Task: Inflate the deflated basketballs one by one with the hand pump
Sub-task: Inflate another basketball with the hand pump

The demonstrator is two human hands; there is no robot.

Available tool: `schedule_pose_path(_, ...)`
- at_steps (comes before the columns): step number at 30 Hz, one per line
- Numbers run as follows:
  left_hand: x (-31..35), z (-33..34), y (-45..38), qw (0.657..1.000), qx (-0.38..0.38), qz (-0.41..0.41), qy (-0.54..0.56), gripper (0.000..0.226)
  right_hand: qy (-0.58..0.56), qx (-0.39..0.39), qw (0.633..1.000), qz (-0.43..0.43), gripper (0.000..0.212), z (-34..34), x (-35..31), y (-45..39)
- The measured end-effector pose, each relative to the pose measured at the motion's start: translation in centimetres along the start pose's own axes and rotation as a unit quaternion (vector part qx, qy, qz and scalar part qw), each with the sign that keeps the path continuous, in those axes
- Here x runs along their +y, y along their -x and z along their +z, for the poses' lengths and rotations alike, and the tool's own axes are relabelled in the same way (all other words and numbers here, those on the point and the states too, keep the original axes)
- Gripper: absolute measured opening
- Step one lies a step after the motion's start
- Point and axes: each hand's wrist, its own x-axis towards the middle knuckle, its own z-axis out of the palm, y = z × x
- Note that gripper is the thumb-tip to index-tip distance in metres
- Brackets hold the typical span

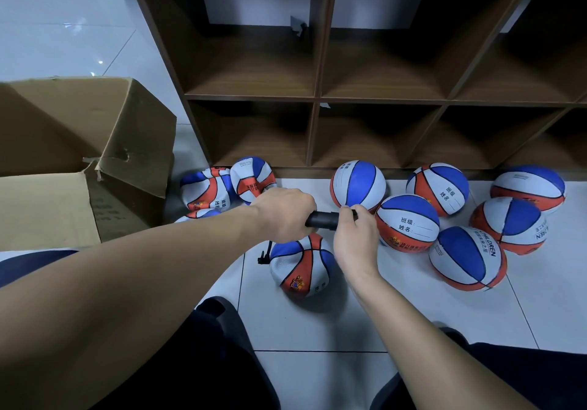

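Floor [317, 327]: pale tiles.
Shelf [317, 98]: brown cubbies; balls [409, 222] at its foot, box [79, 155] left.
Hands: left [282, 212] and right [354, 235] both grip pump [322, 219].

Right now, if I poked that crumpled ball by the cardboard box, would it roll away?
Probably not. The crumpled ball looks caved in and folded, so it would likely flop rather than roll. It leans against another flat ball, which may also stop it.

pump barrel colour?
Black: the hand pump, gripped by left hand and right hand. Head view, the only one.
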Motion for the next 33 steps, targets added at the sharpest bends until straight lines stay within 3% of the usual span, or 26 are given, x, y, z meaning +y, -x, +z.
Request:
schedule_pose_path(7,-1.5,-0.2,-0.1,0.999,-0.004,-0.009,0.044,0.020,0.019,-0.018,1.000,0.000,0.037,-1.3,-0.9,-1.5)
schedule_pose_path(14,-4.5,-0.6,0.8,0.995,-0.048,-0.067,0.054,0.034,-0.082,0.039,0.989,0.116,0.030,-4.3,-0.5,-3.9)
schedule_pose_path(20,-2.3,-1.1,0.3,0.998,-0.020,-0.049,0.036,0.027,-0.037,0.083,0.994,0.055,0.033,-3.0,-0.9,-2.6)
schedule_pose_path(33,-0.1,-0.6,0.0,0.999,-0.022,-0.017,0.029,0.017,-0.011,-0.031,0.999,0.019,0.033,-0.4,-1.2,-0.2)
